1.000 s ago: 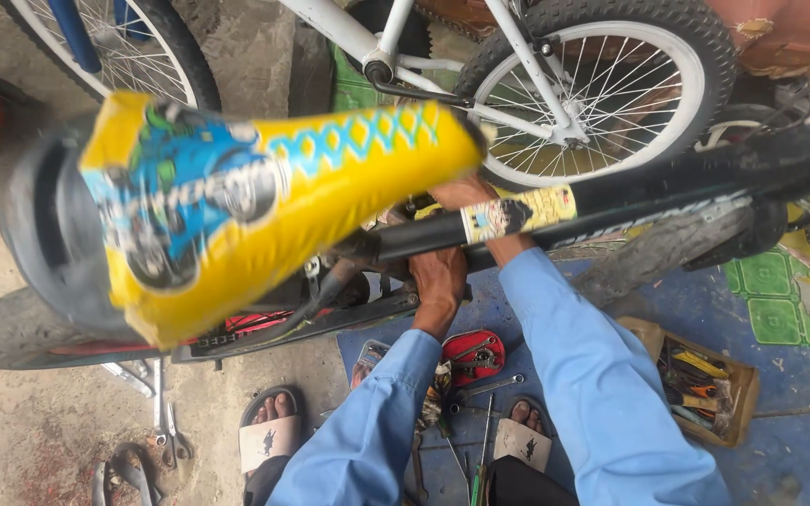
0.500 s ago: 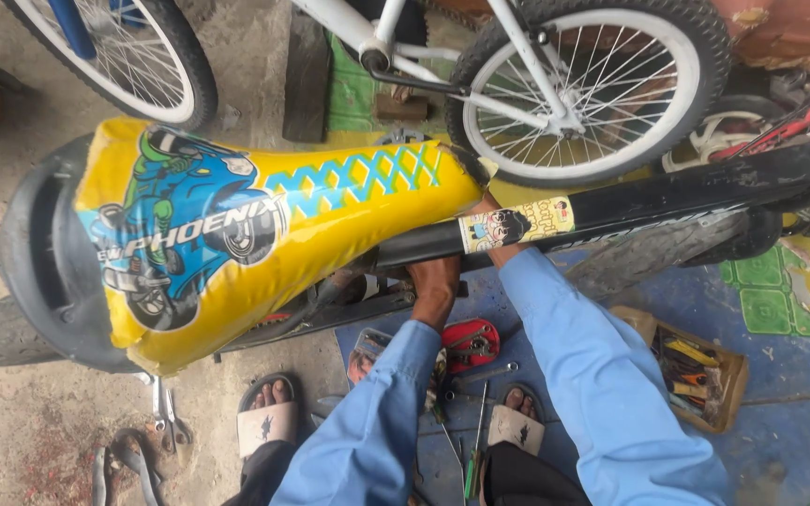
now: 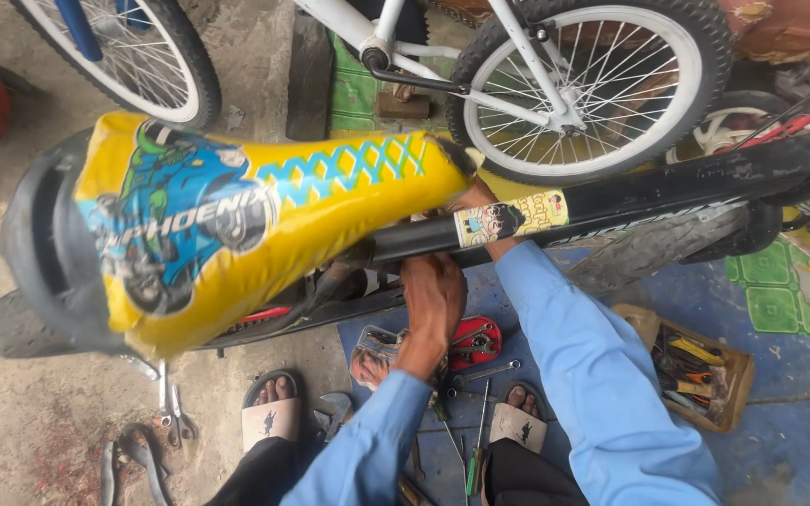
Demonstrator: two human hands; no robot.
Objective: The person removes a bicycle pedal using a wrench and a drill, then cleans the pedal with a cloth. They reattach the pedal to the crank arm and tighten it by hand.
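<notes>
A black bicycle frame tube (image 3: pixel 667 187) runs across the view, with a yellow, blue-printed saddle cover (image 3: pixel 264 215) at its left end. My left hand (image 3: pixel 433 300) is curled just under the tube, gripping a dark part of the frame that I cannot make out. My right hand (image 3: pixel 477 199) is wrapped around the tube beside a cartoon sticker (image 3: pixel 508 217) and is mostly hidden behind it. Both arms wear light blue sleeves.
A white bicycle's rear wheel (image 3: pixel 602 84) stands behind and a blue one's wheel (image 3: pixel 133 47) at top left. A wooden tool box (image 3: pixel 696 375) sits at right. Wrenches, pliers (image 3: pixel 172 408) and screwdrivers lie around my sandalled feet (image 3: pixel 272 412).
The view has shifted a little, so the saddle sits lower and further left in the picture. Both hands keep their hold at the same place on the frame.
</notes>
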